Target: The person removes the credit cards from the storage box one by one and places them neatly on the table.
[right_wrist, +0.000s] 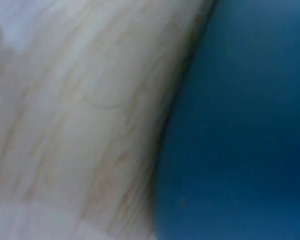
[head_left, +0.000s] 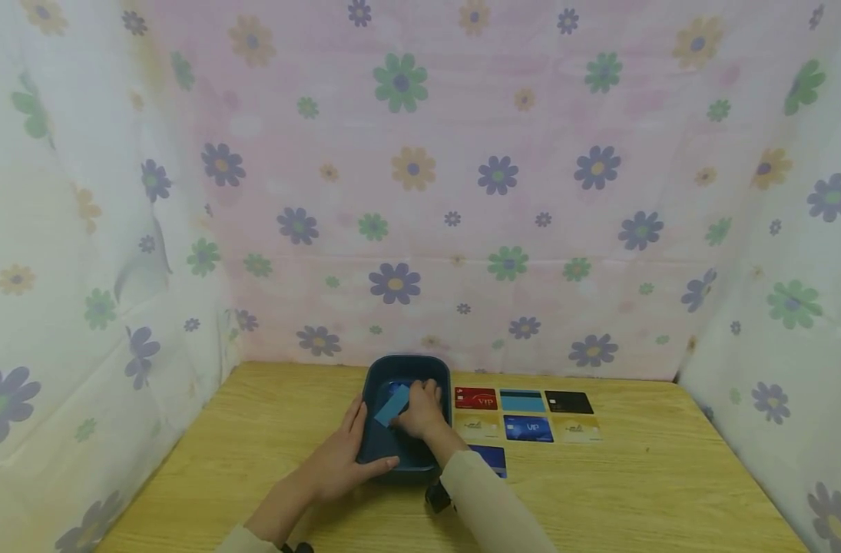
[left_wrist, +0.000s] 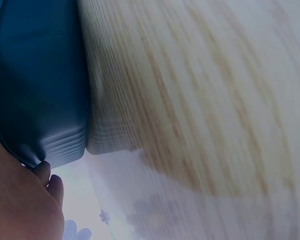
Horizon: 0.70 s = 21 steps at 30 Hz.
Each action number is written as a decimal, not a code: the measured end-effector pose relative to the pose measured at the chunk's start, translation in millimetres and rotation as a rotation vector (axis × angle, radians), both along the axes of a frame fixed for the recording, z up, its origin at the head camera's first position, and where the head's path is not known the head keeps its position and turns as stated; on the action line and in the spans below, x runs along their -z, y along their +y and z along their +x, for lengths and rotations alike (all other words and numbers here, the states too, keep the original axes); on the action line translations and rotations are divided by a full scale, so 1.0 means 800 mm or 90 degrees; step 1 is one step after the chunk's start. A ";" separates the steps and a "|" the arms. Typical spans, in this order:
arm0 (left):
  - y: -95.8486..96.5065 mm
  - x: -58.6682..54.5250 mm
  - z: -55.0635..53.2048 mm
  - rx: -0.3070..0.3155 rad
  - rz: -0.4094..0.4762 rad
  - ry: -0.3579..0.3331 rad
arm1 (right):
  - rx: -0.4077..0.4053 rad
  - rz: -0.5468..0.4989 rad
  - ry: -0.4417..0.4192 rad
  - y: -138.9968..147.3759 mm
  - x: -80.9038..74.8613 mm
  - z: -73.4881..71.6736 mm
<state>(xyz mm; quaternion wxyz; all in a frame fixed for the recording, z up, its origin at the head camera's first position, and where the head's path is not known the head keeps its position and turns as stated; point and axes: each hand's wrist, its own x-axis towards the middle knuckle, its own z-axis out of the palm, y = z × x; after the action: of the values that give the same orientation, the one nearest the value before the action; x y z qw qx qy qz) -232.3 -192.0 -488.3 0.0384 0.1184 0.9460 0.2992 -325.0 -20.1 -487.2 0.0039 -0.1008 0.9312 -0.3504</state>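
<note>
A dark blue plastic bin stands on the table. Inside it, my right hand pinches a light blue card between thumb and fingers. Part of another blue card shows at the bin's far end, behind the held one. My left hand rests against the bin's left side, fingers extended along the rim and thumb at the near edge. In the left wrist view, fingertips show beside the bin wall. The right wrist view is filled by the bin's outer wall and tabletop.
Right of the bin, cards lie in rows: a red VIP card, a light blue striped card, a black card, gold cards, a blue VIP card and a dark blue card. Flowered cloth surrounds the wooden table.
</note>
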 end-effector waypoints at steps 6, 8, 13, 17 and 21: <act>0.001 -0.002 0.000 0.001 -0.008 0.003 | -0.013 0.063 0.052 -0.001 0.001 0.000; 0.001 -0.002 0.001 0.002 -0.006 0.001 | -0.017 0.062 0.055 0.000 0.001 0.002; 0.001 -0.002 0.003 0.006 0.000 -0.012 | -0.016 0.025 0.051 0.003 -0.002 0.005; 0.001 -0.002 0.003 0.005 -0.001 -0.013 | -0.037 -0.012 0.049 0.005 -0.004 0.005; 0.001 -0.004 0.002 -0.001 -0.002 -0.008 | -0.066 -0.027 0.055 0.007 -0.010 0.005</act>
<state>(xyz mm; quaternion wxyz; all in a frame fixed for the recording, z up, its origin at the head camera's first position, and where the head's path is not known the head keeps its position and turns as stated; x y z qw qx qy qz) -230.8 -191.5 -485.4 0.0447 0.1158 0.9463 0.2985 -320.7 -14.6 -479.2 -0.0205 -0.1640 0.9164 -0.3645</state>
